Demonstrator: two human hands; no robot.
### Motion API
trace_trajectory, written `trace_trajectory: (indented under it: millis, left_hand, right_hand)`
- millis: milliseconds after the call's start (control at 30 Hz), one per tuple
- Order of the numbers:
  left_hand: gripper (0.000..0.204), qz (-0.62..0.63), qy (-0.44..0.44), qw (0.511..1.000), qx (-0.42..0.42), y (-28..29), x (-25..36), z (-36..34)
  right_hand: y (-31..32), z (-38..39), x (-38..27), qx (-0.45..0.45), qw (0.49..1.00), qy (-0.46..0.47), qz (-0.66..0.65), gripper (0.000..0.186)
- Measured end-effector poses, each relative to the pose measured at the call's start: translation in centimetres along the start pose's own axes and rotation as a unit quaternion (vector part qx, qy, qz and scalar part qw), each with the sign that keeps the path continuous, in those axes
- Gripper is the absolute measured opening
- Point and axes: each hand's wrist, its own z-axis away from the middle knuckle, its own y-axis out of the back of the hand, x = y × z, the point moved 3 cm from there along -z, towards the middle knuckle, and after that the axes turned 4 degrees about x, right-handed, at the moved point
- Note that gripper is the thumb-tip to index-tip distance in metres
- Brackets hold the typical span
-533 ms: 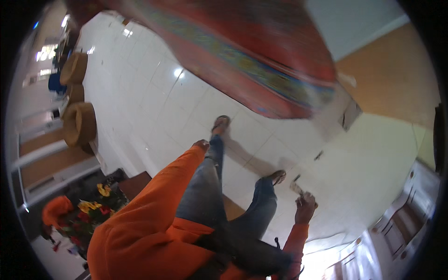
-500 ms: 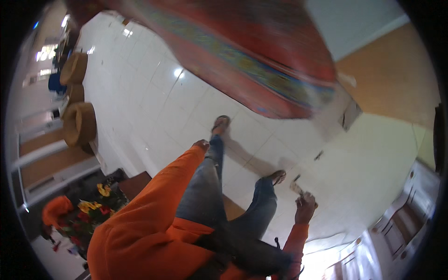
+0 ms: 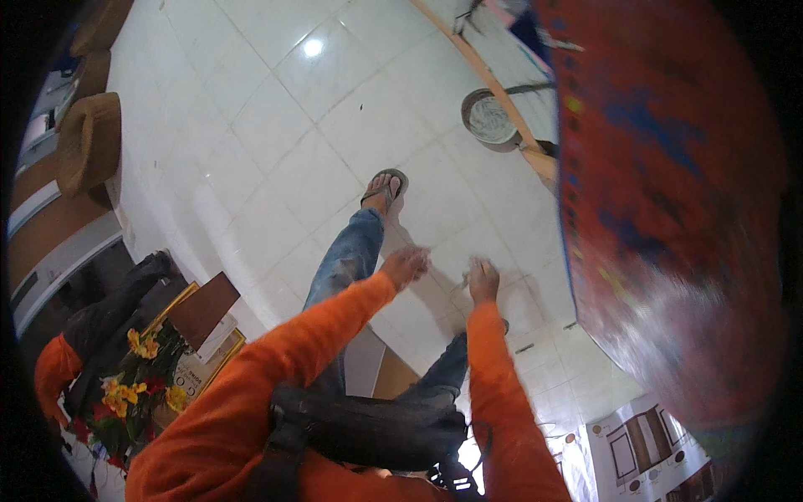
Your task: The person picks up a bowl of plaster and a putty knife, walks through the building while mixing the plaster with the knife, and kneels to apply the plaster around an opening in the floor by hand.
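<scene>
My left hand (image 3: 407,266) is held out in front of me at thigh height, its slightly blurred fingers loosely apart and whitish at the tips. Nothing shows in it. A short gap to its right, my right hand (image 3: 483,283) is closed around a small pale tool, seen almost edge-on, which looks like a putty knife (image 3: 466,278). Most of that tool is hidden by the fingers. Below the hands lie white floor tiles (image 3: 276,167) and my sandalled left foot (image 3: 385,188). A round pan (image 3: 489,117) with whitish stuff inside stands on the floor ahead to the right.
A large red patterned sheet (image 3: 669,209) fills the right side. A wooden strip (image 3: 502,92) crosses over the pan. Brown rounded chairs (image 3: 88,142) line the far left. Yellow and red flowers (image 3: 125,393), framed items and an orange-and-dark shape (image 3: 60,364) are nearer left.
My right hand has come inward and up toward my left hand, which moved slightly right. With my view turned, the red sheet now sits at the right, and the pan has come into sight.
</scene>
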Motion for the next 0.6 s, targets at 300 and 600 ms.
trace_trajectory:
  millis: [300,600]
  left_hand:
    - [0.034,-0.167,-0.155,0.973,0.042,0.2,11.2,2.3]
    - [0.056,0.007,0.027,0.991,0.129,8.9,1.5,-1.0]
  right_hand:
    - [-7.4,-37.9,7.7,0.097,0.986,-0.036,0.128,0.045]
    - [-5.7,-12.5,-9.8,-0.019,0.986,-0.155,-0.053,0.044]
